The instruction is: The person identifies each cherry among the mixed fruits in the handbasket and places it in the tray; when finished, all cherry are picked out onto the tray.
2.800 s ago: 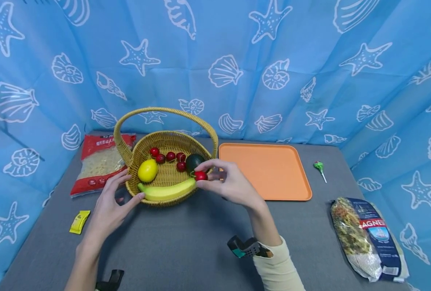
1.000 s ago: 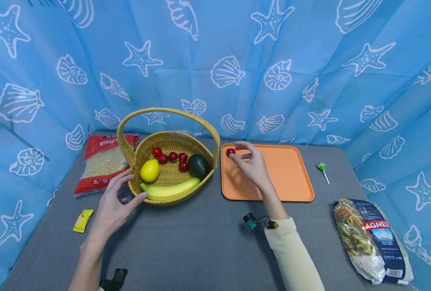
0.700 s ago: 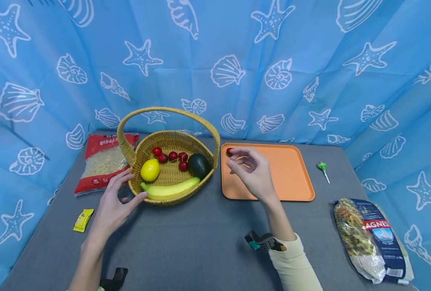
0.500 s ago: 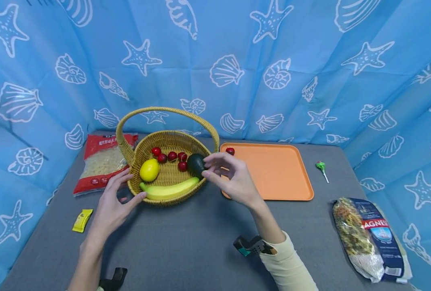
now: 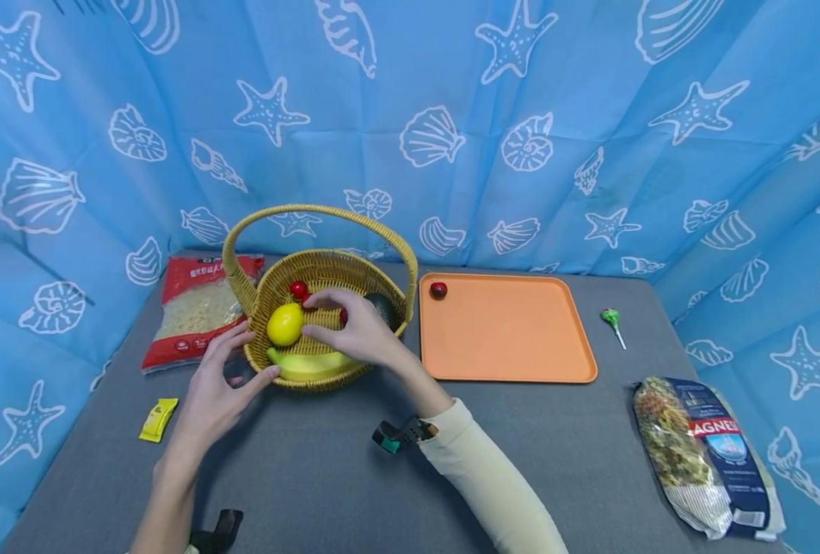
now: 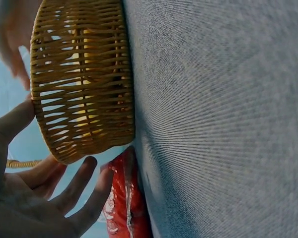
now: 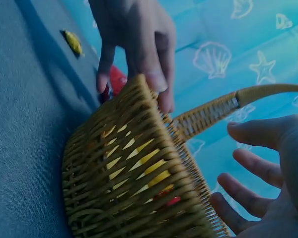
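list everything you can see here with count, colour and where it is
basket: 1, tan wicker, table left of centre
lemon: 1, yellow, in basket
banana: 1, yellow, basket front
avocado: 1, dark green, basket right
cherries: red, in basket, count partly hidden
cherry: 1, red, tray's far left corner
tray: 1, orange, right of basket
lollipop: 1, green, right of tray
pasta bag: 1, blue, near right
red bag: 1, left of basket
sachet: 1, yellow, near left
left hand: touches basket's side
right hand: over basket
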`<state>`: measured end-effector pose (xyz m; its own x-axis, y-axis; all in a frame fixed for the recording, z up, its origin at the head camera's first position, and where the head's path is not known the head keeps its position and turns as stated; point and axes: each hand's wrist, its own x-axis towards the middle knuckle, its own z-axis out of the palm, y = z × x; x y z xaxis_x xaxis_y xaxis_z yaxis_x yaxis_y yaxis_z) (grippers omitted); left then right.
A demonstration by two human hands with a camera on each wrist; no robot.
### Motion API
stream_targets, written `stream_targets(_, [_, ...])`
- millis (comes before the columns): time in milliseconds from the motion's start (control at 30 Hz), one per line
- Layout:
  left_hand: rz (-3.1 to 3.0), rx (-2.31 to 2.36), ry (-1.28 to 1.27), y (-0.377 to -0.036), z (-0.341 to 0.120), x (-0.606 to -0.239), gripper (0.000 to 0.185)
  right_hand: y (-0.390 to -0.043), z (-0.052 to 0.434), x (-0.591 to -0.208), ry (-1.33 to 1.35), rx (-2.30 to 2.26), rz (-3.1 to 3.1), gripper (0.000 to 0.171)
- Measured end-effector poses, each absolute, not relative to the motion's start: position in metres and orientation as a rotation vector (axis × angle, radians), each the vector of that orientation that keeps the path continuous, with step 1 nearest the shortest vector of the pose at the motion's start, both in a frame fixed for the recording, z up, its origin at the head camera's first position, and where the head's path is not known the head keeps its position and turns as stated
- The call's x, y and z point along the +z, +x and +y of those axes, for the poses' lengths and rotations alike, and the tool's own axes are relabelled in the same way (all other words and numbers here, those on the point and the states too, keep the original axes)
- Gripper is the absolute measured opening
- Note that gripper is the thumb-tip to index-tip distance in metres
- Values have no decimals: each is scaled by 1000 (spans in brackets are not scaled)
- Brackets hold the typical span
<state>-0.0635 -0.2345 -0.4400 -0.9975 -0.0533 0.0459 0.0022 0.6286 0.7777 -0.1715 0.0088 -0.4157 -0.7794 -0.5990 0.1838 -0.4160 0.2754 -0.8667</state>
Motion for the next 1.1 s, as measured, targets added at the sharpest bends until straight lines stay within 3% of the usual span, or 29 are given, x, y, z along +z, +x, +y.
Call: stream_targets(1100, [-2794, -1333, 95, -63, -234, -440, 77, -199, -34, -434, -426, -1159, 2459, 37])
